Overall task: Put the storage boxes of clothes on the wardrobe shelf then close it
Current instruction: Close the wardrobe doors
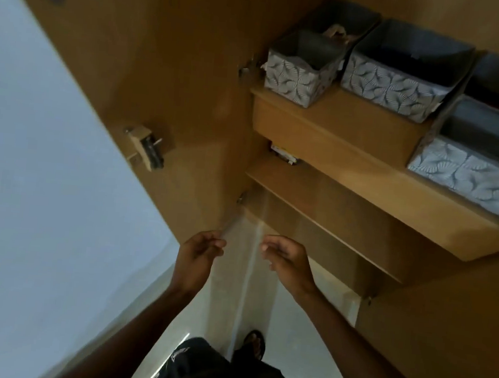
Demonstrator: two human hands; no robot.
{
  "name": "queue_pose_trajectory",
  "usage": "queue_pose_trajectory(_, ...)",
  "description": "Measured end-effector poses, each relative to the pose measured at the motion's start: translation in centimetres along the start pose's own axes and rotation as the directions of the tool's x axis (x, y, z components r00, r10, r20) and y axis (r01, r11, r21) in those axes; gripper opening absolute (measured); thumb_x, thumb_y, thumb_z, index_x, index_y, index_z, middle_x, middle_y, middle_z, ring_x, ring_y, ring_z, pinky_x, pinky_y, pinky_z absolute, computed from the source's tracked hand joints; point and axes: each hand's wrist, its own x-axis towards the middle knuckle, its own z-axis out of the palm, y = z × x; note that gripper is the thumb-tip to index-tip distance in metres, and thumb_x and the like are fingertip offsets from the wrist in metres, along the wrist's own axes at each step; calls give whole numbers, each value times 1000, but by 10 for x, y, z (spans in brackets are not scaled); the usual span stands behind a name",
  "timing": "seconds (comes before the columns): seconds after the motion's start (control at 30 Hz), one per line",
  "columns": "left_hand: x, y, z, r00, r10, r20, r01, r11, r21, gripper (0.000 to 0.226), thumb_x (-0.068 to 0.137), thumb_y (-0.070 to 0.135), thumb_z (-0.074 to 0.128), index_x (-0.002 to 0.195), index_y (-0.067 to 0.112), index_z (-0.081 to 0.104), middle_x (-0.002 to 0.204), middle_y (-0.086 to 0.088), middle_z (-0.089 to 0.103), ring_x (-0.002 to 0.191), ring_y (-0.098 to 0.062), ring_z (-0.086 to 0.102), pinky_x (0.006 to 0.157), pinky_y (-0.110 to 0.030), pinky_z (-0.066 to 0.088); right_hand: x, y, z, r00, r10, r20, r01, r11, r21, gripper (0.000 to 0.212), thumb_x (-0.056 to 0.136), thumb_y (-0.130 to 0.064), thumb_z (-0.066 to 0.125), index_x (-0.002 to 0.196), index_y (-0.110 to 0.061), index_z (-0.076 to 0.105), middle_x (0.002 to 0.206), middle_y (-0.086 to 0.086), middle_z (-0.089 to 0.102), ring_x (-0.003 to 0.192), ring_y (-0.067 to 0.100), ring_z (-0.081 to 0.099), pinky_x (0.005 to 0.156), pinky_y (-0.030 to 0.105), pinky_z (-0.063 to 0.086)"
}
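Four fabric boxes stand on the top shelf (332,126), all soft-sided and rectangular, with pale grey outsides printed in a fan-leaf pattern and plain dark grey linings. The small box (297,75) sits at the shelf's left front corner, just beside the hinge (246,69). The rear box (341,22) is right behind it, with a crumpled beige cloth showing inside. The middle box (393,86) is wider and stands close against the small one, its front near the shelf's front edge. The big box (469,175) is at the right end; its front overhangs the shelf's front edge, and a divider splits it across.

The shelf is smooth tan board with a thick, square front edge. A thinner lower shelf (346,203) of the same board lies under it.

The door (161,75) stands wide open on the left, a flat tan panel with a metal lock (145,146) screwed near its free edge.

The left hand (203,254) and right hand (287,261) hang side by side below the shelves, well apart from the boxes. Both have loosely curled fingers and hold nothing. The left fingertips lie close to the door's lower edge; whether they touch it cannot be told.

Below are pale glossy floor (305,329), a foot in a dark sandal (254,344) and black shorts (211,372). A plain wall (30,199) fills the left.
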Motion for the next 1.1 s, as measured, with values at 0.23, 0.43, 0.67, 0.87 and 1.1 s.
queue_pose_trajectory(0.23,-98,-48,-33,1000,4,19,-5,999,32,24,92,3,55,110,13,67,99,-4,74,91,-19,70,69,-16,48,-100,26,18,1000,-12,22,12,1000,-19,14,86,-20,68,99,-25,72,95,-6,74,89,7,69,69,17,49)
queue_pose_trajectory(0.43,-187,-67,-49,996,43,74,-44,999,12,24,92,6,57,111,14,67,99,-2,75,92,-16,70,73,-18,49,-203,44,8,999,-25,-48,24,1000,-4,15,88,-14,66,100,-17,72,92,-1,74,84,8,69,66,15,49)
queue_pose_trajectory(0.67,-256,-72,-11,982,122,145,-123,992,-5,23,90,3,58,109,12,67,96,-5,75,87,-17,70,66,-14,50,-292,53,-40,990,-69,-125,65,997,-39,14,87,-14,66,100,-15,73,91,3,74,80,6,67,62,12,48)
queue_pose_trajectory(0.87,-302,-65,77,951,178,252,-171,984,-46,19,90,6,60,106,14,68,97,-6,75,85,-19,69,71,-22,47,-352,45,-127,970,-141,-198,135,990,-43,14,88,-15,66,101,-17,72,87,0,72,77,3,65,64,14,49)
queue_pose_trajectory(1.1,-371,-41,225,862,268,431,-255,963,-89,18,90,5,62,107,9,68,103,-11,72,86,-18,66,62,-10,48,-433,50,-271,891,-220,-398,197,975,-99,13,89,-16,65,99,-20,73,92,-1,75,85,10,70,75,23,54)
